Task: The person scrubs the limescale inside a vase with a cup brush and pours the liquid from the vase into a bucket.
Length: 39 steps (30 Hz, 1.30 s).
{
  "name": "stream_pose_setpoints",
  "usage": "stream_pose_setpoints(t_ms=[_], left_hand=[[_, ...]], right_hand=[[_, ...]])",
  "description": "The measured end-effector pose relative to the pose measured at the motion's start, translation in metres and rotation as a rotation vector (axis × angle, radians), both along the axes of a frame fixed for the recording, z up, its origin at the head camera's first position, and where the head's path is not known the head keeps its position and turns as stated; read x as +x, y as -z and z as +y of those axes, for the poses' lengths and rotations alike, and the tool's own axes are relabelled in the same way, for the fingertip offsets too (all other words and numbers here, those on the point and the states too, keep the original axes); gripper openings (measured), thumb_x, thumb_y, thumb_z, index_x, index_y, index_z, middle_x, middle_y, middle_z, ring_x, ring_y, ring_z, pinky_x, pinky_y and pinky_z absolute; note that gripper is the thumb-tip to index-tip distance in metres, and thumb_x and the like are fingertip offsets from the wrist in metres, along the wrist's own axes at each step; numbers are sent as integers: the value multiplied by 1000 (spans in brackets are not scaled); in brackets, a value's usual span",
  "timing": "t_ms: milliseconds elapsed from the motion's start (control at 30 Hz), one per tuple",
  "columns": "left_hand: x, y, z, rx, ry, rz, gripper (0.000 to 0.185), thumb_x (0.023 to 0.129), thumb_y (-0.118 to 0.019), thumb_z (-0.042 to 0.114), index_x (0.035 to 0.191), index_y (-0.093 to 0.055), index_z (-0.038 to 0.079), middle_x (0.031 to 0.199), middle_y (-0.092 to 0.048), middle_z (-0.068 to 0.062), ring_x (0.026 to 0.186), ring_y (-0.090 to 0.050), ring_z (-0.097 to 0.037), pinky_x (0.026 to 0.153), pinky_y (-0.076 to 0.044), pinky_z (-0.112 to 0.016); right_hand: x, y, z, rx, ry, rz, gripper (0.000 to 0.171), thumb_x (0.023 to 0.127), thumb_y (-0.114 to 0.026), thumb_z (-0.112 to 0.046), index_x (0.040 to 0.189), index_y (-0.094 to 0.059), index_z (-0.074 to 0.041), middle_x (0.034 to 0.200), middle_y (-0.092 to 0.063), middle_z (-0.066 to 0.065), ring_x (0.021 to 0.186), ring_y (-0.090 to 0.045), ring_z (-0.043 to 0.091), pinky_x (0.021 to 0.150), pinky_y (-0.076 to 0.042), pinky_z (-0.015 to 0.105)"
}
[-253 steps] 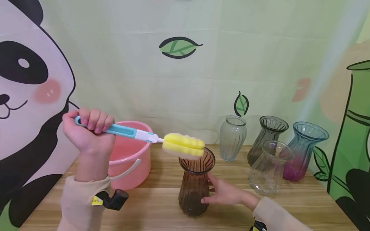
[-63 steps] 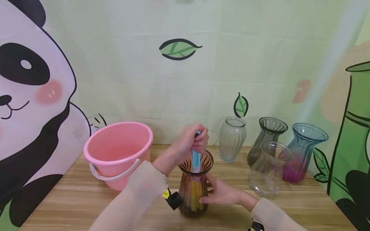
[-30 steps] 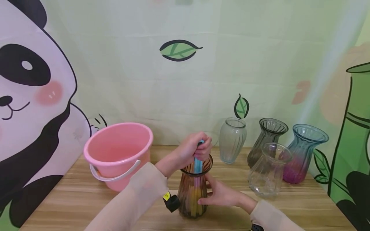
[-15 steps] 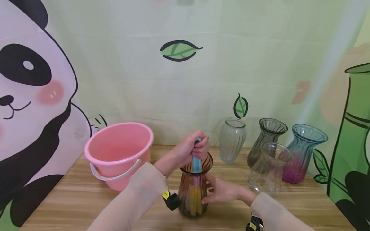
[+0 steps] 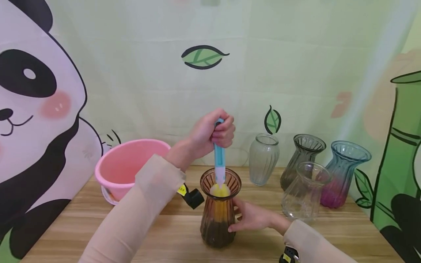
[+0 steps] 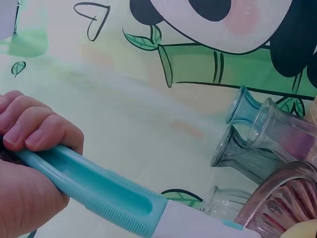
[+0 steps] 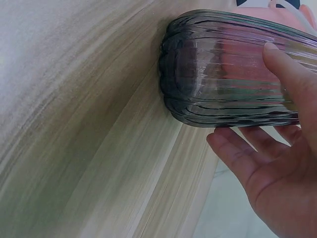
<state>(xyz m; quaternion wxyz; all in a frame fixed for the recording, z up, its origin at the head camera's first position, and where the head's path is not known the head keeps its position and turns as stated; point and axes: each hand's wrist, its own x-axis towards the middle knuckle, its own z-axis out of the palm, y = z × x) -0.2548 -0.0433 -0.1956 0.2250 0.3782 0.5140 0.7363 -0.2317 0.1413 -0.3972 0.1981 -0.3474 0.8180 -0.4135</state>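
Note:
My left hand (image 5: 213, 132) is wrapped round the blue handle of a sponge bottle brush (image 5: 220, 157), held upright over a brown ribbed glass vase (image 5: 217, 233). The brush's yellow sponge head sits in the upper half of the vase, its top showing inside the flared rim. In the left wrist view, curled fingers (image 6: 44, 126) close round the handle. My right hand (image 5: 254, 216) holds the vase from its right side. The right wrist view shows the thumb (image 7: 282, 62) on one side of the glass and the fingers along the other. The vase stands on the wooden table (image 5: 177, 233).
A pink bucket (image 5: 110, 177) stands at the left, partly behind my left sleeve. Grouped at the right are a clear vase (image 5: 263, 160), a grey vase (image 5: 297, 162), a clear flared vase (image 5: 304, 199) and a blue-to-pink vase (image 5: 338, 182). A printed cloth (image 5: 148, 91) hangs behind.
First the brush was held outside the vase at the left; then it went deep inside. Since half a second ago my left hand has pulled it upward. The right hand keeps its hold.

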Motion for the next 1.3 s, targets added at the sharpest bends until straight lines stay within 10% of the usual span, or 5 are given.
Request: stream_pose_setpoints(t_ms=[300,767,1033,1300], left_hand=[[-2,7,-3,27,-18,-22,37,85,-23,11,48,-27,16,42,-26,8,37,-22,-7,43,-16,-22],[-7,79,12,-109,-3,-70,36,85,-24,10,50,-26,18,43,-26,10,38,-20,-6,42,-17,-21],[-9,83,14,-94,-3,-54,37,86,-24,10,50,-25,18,42,-26,11,38,-20,-6,42,-16,-21],[-7,83,11,-87,-10,-57,37,86,-25,11,50,-25,18,42,-27,11,38,-20,-6,42,-17,-21]], right_hand=[[0,1,-2,14,24,-6,70,77,-72,-13,132,-31,3,126,-48,19,109,-57,34,79,-51,25],[5,1,-4,10,48,54,76,76,-73,-19,132,-28,5,125,-48,19,105,-58,32,84,-51,32],[2,-2,-1,43,-27,41,85,79,-70,-19,138,-15,8,139,-32,27,121,-44,41,91,-46,44],[-3,-3,-3,52,-36,7,70,76,-72,-16,129,-30,1,129,-44,15,121,-46,29,97,-41,30]])
